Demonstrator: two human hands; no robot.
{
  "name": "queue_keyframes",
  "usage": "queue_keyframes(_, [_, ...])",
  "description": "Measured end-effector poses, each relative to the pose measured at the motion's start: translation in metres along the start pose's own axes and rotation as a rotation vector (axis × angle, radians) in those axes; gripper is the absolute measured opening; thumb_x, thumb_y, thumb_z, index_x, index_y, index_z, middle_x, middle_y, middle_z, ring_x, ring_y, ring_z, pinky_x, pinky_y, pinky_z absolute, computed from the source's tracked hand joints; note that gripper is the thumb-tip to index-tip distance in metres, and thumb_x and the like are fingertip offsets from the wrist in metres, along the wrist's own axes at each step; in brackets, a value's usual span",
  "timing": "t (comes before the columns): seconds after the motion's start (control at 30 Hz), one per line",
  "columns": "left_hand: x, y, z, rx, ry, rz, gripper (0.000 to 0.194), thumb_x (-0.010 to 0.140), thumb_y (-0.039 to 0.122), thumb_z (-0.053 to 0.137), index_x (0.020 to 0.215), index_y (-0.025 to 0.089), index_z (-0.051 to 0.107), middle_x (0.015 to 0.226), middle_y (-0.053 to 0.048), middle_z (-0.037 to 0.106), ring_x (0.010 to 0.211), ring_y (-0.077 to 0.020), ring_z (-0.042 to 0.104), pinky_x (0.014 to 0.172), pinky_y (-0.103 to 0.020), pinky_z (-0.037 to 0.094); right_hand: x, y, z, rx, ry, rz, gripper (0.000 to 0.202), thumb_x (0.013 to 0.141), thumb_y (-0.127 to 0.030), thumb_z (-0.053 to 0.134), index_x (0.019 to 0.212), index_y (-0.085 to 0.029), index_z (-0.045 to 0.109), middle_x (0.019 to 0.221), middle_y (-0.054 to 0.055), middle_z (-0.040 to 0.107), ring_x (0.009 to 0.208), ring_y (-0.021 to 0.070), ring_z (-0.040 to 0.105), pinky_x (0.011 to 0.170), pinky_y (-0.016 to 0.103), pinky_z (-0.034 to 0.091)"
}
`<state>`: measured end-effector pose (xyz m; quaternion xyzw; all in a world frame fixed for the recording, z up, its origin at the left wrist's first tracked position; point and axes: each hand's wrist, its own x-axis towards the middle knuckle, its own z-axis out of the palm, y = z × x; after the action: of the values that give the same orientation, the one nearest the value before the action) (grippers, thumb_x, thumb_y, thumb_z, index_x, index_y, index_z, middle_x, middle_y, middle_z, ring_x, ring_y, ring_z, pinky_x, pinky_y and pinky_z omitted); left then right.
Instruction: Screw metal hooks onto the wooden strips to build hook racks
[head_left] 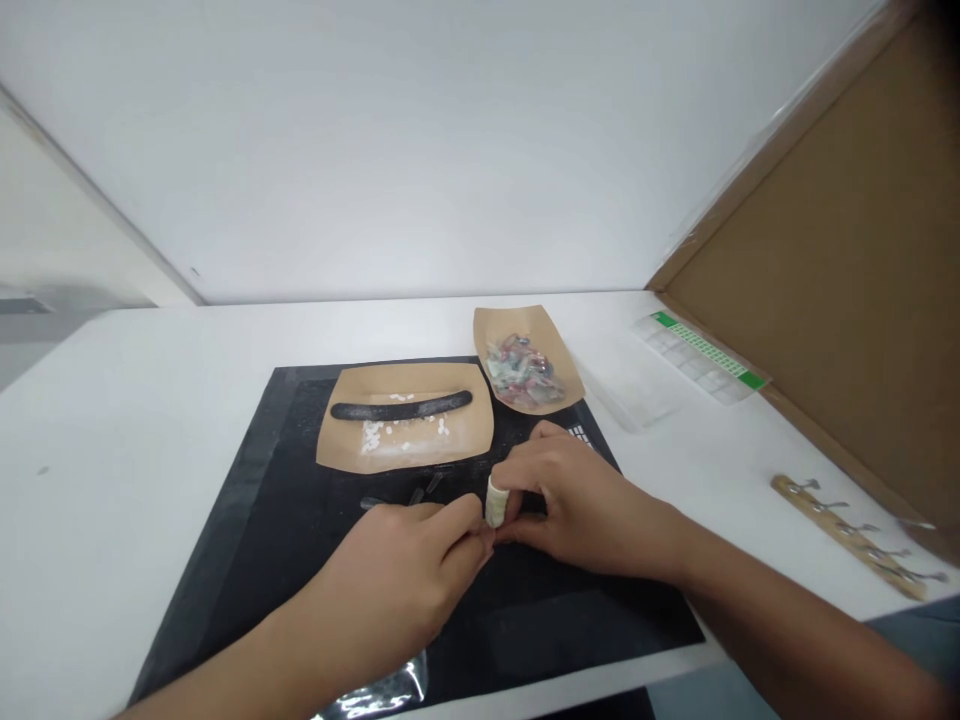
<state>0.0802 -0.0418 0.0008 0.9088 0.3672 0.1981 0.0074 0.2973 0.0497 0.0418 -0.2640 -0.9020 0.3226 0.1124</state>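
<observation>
My left hand point(420, 560) and my right hand point(577, 500) meet low over a black mat point(555, 620). Thumb and fingertips of each are pinched together, touching at the middle. Whatever lies between them is too small and covered to make out. A pale finger cot point(496, 502) wraps one finger of my right hand. Just beyond my left knuckles lie a few small clear strips point(433, 484). Behind them sits a brown paper tray point(341, 445) holding a curved black nail file point(401, 410) and scattered white bits point(372, 436).
A second paper tray point(517, 320), with crumpled colourful pieces point(521, 372), stands behind my right hand. Farther right are a clear plastic case with a green label point(709, 350) and a wooden strip with metal pegs point(847, 535). A clear plastic sheet point(394, 690) lies at the front edge.
</observation>
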Motion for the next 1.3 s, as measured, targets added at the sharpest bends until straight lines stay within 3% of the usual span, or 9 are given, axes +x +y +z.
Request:
queue_keyframes(0.33, [0.002, -0.002, -0.002, -0.016, -0.040, -0.001, 0.016, 0.107, 0.015, 0.050, 0.097, 0.018, 0.061, 0.088, 0.000, 0.064, 0.059, -0.0150, 0.058, 0.049, -0.030, 0.043, -0.002, -0.004, 0.002, -0.042, 0.003, 0.016, 0.025, 0.078, -0.010, 0.086, 0.072, -0.020, 0.064, 0.070, -0.010, 0.074, 0.073, 0.0123, 0.070, 0.081, 0.032, 0.028])
queue_keyframes(0.5, [0.005, -0.003, -0.003, -0.023, 0.028, 0.005, 0.020, 0.108, 0.018, 0.050, 0.091, 0.018, 0.061, 0.084, 0.000, 0.062, 0.057, -0.0136, 0.055, 0.048, -0.029, 0.041, -0.002, -0.002, 0.004, -0.043, 0.009, 0.011, 0.025, 0.079, -0.011, 0.086, 0.070, -0.019, 0.063, 0.070, -0.011, 0.075, 0.071, 0.0126, 0.070, 0.081, 0.033, 0.029])
queue_keyframes(0.8, [0.001, -0.020, -0.005, -0.034, 0.137, 0.159, 0.014, 0.102, 0.014, 0.060, 0.089, 0.016, 0.067, 0.079, -0.001, 0.063, 0.061, -0.0143, 0.055, 0.049, -0.030, 0.041, -0.003, 0.003, 0.003, -0.031, 0.004, -0.076, 0.026, 0.084, -0.019, 0.086, 0.073, -0.018, 0.062, 0.075, -0.009, 0.078, 0.074, 0.0118, 0.071, 0.081, 0.032, 0.030])
queue_keyframes(1.03, [0.001, -0.020, -0.011, -0.094, 0.179, 0.128, 0.011, 0.099, 0.017, 0.067, 0.109, 0.016, 0.070, 0.085, -0.003, 0.068, 0.063, -0.0135, 0.062, 0.053, -0.026, 0.049, -0.005, 0.005, 0.000, 0.005, -0.024, -0.078, 0.018, 0.085, -0.025, 0.086, 0.084, -0.020, 0.069, 0.087, -0.005, 0.080, 0.081, 0.0153, 0.070, 0.084, 0.033, 0.035])
queue_keyframes(1.3, [-0.002, -0.021, -0.011, -0.079, 0.174, 0.123, 0.008, 0.099, 0.021, 0.069, 0.106, 0.017, 0.070, 0.085, -0.002, 0.068, 0.061, -0.0145, 0.063, 0.051, -0.027, 0.049, -0.005, 0.004, -0.003, 0.074, -0.061, -0.063, 0.015, 0.086, -0.022, 0.085, 0.087, -0.019, 0.070, 0.089, -0.002, 0.079, 0.085, 0.0164, 0.072, 0.085, 0.032, 0.047])
